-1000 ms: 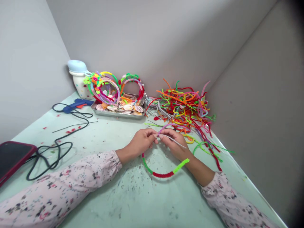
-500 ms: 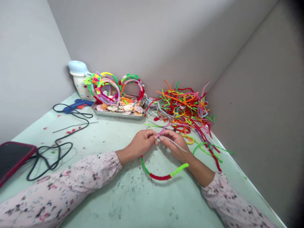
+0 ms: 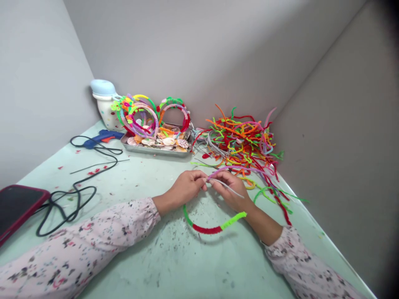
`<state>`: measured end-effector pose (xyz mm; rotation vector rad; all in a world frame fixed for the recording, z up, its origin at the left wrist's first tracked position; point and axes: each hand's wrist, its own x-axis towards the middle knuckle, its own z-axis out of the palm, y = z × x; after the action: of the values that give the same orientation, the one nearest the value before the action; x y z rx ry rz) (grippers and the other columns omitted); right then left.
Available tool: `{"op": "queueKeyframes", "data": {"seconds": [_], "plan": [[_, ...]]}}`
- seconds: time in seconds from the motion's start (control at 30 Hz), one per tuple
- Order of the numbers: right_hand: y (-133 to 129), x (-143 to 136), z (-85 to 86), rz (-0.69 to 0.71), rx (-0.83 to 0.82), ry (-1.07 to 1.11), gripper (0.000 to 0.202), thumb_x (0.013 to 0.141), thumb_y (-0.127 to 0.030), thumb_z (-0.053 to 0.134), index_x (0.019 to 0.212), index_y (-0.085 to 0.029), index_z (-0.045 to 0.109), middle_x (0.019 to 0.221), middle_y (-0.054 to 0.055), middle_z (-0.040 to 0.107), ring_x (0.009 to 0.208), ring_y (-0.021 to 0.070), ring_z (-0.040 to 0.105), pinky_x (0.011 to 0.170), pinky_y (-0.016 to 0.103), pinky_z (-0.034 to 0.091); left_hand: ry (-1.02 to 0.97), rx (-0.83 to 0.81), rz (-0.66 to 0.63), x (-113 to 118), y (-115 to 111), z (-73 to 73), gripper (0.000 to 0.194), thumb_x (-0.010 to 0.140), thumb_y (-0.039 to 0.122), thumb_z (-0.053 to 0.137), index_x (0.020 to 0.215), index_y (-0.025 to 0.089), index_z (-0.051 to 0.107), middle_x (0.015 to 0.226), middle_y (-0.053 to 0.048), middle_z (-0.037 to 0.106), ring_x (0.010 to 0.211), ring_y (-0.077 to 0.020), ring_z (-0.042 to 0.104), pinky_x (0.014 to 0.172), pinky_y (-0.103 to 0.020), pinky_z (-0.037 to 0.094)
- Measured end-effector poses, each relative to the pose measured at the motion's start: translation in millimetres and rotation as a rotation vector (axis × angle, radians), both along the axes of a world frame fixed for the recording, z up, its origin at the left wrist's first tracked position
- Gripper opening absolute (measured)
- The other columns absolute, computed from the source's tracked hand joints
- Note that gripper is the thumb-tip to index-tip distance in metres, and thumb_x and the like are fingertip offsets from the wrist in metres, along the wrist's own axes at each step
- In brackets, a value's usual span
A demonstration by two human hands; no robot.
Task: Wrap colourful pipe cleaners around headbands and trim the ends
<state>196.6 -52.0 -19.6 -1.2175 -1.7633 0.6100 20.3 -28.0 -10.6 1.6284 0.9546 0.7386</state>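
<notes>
Fingertips of both hands meet near the middle of the view. My left hand (image 3: 188, 187) is closed on one end of a curved headband (image 3: 207, 229), whose green, red and lime wrapped part arcs below the hands. A purple pipe cleaner (image 3: 237, 167) and the bare grey end of the band (image 3: 229, 189) come out between the fingertips. My right hand (image 3: 230, 191) pinches the purple pipe cleaner close to my left fingertips. The purple strand's far end runs right, over the pile of pipe cleaners (image 3: 243, 133).
A metal tray (image 3: 156, 151) holds shells and wrapped headbands (image 3: 143, 106). Behind it stands a cup with a blue lid (image 3: 104, 89). At left lie a blue glue gun (image 3: 101, 137), a black cable (image 3: 76, 185) and a red-edged phone (image 3: 21, 203).
The purple pipe cleaner has swung lower and stretches out to the right. The headband's wrapped part has shifted slightly left and up. Both hands stay almost in place.
</notes>
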Motion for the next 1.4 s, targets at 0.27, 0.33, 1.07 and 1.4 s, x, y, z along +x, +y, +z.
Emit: {"op": "queueKeyframes", "data": {"seconds": [0.27, 0.33, 1.07, 1.4], "plan": [[0.5, 1.8, -2.2, -0.029, 0.085, -0.074, 0.012, 0.079, -0.027, 0.062, 0.084, -0.018, 0.067, 0.080, 0.005, 0.066, 0.069, 0.0155, 0.061, 0.061, 0.027, 0.049, 0.011, -0.053, -0.033, -0.2, 1.2, 0.8, 0.022, 0.080, 0.032, 0.047, 0.082, 0.016, 0.061, 0.062, 0.003, 0.057, 0.040, -0.0050, 0.039, 0.040, -0.018, 0.030], [1.4, 2.9, -4.8, -0.029, 0.106, -0.093, 0.012, 0.078, -0.027, 0.062, 0.084, -0.019, 0.068, 0.079, 0.005, 0.067, 0.069, 0.0160, 0.062, 0.061, 0.027, 0.050, 0.016, -0.069, -0.044, -0.3, 1.9, 0.5, 0.022, 0.080, 0.033, 0.047, 0.081, 0.016, 0.060, 0.062, 0.003, 0.056, 0.038, -0.0048, 0.039, 0.039, -0.018, 0.029], [-1.4, 5.9, -12.5, -0.003, 0.207, -0.193, 0.009, 0.079, -0.025, 0.062, 0.082, -0.021, 0.069, 0.079, 0.005, 0.070, 0.075, 0.0187, 0.064, 0.068, 0.031, 0.052, -0.035, -0.327, -0.284, -11.6, 14.4, 3.2, 0.023, 0.076, 0.036, 0.058, 0.083, 0.014, 0.059, 0.066, 0.001, 0.060, 0.038, -0.0031, 0.040, 0.036, -0.016, 0.029], [-1.6, 5.4, -7.9, 0.101, 0.239, -0.213, 0.012, 0.084, -0.025, 0.058, 0.091, -0.023, 0.067, 0.087, 0.004, 0.066, 0.081, 0.0170, 0.061, 0.071, 0.030, 0.050, -0.014, -0.320, -0.231, -8.7, 12.1, 5.6, 0.015, 0.075, 0.029, 0.055, 0.072, 0.015, 0.057, 0.051, 0.004, 0.052, 0.032, -0.0036, 0.034, 0.031, -0.016, 0.024]]}}
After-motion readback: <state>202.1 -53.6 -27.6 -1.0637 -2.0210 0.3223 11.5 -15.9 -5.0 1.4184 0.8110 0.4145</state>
